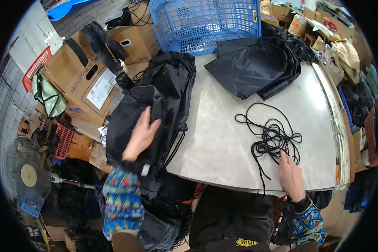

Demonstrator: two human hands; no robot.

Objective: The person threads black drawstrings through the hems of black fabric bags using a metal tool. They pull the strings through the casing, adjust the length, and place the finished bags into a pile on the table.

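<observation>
Black cord tangle [271,146] on surface [214,147]; right hand [291,178] at its near edge, can't tell if fingers grip. Left hand [142,136] over black drawstring bags [172,80], fingers spread. Cord likely light, limp: pinch loose end. Bags probably soft, slippery.

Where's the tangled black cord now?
In the head view, the tangled black cord lies right of centre on the pale tabletop, just ahead of the right hand, nearer the person than the black fabric.

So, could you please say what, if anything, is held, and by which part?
The left hand holds nothing, open over black fabric; the right hand is at the near edge of black cord, grip unclear.
</observation>
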